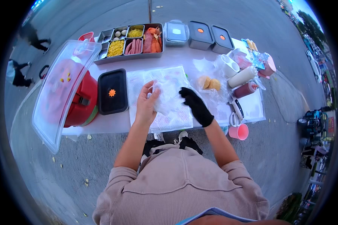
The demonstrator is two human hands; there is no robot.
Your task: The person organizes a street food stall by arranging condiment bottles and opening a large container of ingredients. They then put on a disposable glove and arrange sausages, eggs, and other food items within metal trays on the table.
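Note:
My left hand (146, 101), bare, grips a crumpled piece of clear thin plastic (164, 99) between thumb and fingers. Beneath it lies a stack of patterned wrapping sheets (173, 123) in a clear cover, near the table's front edge. In a black glove, my right hand (196, 107) hovers over the right side of the sheets with its fingers partly bent. Whether those fingertips touch the plastic's edge is unclear. Right of that hand, two round golden buns or patties (209, 83) rest in an open clear bag. A black lidded box (112, 91) lies left of the sheets.
A steel tray (129, 57) at the back holds corn, sausages and eggs. Lidded containers (201, 36) stand beside it. At left, a clear lid (49, 92) leans over a red tub (84, 104). Sauce bottles (243, 77), a knife (237, 108), scissors (235, 118) and a pink cup (238, 132) line the right.

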